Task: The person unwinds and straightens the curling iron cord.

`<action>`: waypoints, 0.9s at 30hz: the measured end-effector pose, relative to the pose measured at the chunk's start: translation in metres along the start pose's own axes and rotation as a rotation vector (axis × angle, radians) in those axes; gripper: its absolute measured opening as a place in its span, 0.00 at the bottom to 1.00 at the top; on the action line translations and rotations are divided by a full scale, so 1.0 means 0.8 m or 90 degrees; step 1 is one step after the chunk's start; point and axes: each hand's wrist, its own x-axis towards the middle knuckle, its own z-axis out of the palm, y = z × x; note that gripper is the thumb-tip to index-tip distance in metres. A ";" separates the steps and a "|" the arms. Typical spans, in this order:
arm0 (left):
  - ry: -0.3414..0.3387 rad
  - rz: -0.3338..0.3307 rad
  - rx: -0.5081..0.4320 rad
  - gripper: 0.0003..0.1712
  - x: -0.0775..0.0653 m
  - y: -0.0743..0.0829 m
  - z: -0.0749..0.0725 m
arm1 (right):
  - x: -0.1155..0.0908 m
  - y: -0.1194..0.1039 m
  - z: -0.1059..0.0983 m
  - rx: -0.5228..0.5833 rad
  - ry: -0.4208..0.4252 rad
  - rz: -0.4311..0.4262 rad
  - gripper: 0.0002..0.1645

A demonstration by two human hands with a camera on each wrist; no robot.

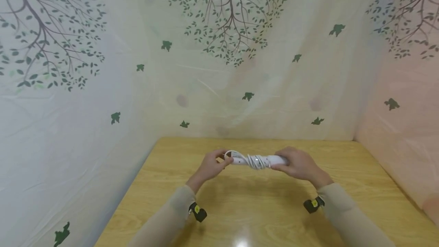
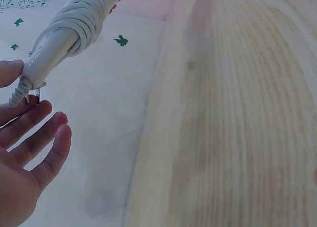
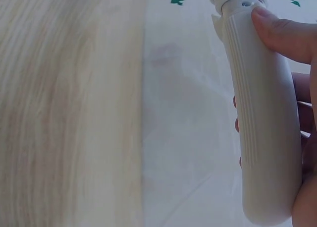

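Observation:
A white stick-shaped electric appliance (image 1: 277,160), resembling a hair straightener, is held level above the table between both hands. Its pale cord (image 2: 81,26) is wound several times round the middle, and a loose loop shows near the left end. My left hand (image 1: 210,166) pinches that end with thumb and forefinger, the other fingers spread. Close to those fingertips are two metal plug prongs (image 2: 37,95) and a ribbed cord sleeve (image 2: 20,92). My right hand (image 1: 301,164) grips the thicker, grooved end, its thumb lying along the top in the right wrist view.
Below the hands is a wooden table (image 1: 253,209) with a glossy light reflection near its front. Pale cloth walls (image 1: 212,102) printed with trees and green leaf shapes enclose its back and sides. A small black camera (image 1: 198,212) is strapped to each wrist.

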 end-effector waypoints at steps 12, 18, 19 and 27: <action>0.023 0.037 -0.058 0.15 0.009 0.005 -0.009 | 0.013 -0.001 -0.012 -0.012 0.017 -0.009 0.27; 0.030 0.018 -0.073 0.15 0.010 0.011 -0.010 | 0.017 0.001 -0.013 -0.020 0.012 -0.009 0.28; 0.033 0.014 -0.074 0.15 0.011 0.011 -0.010 | 0.017 0.001 -0.013 -0.024 0.013 -0.009 0.29; 0.047 -0.028 -0.102 0.14 0.014 0.019 -0.006 | 0.017 0.005 -0.014 -0.038 0.016 -0.002 0.30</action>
